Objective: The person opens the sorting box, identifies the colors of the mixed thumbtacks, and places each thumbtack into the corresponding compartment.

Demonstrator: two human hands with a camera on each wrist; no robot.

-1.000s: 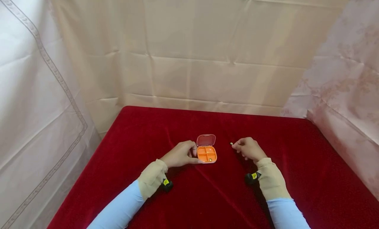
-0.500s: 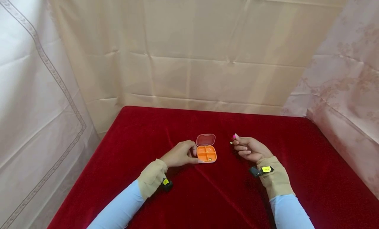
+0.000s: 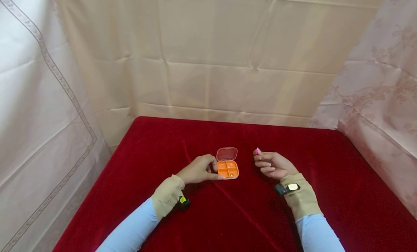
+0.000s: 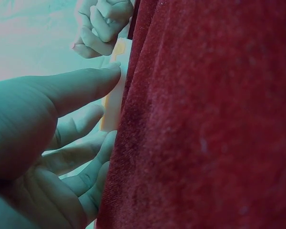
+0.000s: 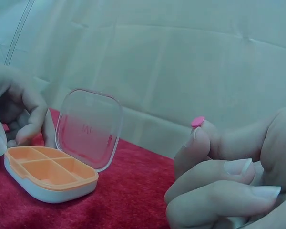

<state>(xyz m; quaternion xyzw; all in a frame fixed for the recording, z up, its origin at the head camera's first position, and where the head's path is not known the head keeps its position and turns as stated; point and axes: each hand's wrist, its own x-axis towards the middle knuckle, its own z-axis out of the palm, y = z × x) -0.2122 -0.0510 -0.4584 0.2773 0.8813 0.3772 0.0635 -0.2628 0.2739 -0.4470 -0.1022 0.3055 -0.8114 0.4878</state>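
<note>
A small orange-and-white pill box (image 3: 227,169) stands on the red cloth with its clear lid (image 5: 88,129) raised. It has divided compartments; a tiny gold-coloured piece (image 3: 231,175) lies in the near right one, and a small clear glint shows in the far right one. My left hand (image 3: 200,168) grips the box's left side, thumb at the near corner and fingers behind. To the right of the box, my right hand (image 3: 275,166) pinches a small pink round disc (image 5: 198,122) between thumb and index finger, its other fingers curled below.
Dark red velvet cloth (image 3: 195,223) covers the table. Pale curtains (image 3: 208,63) hang behind it and along both sides. A small black wrist camera (image 3: 281,189) is strapped to the right wrist.
My right hand has come up from the cloth and turned over, the pink disc now showing in its fingertips; lately it shifted slightly left. The left hand and pill box have stayed put.
</note>
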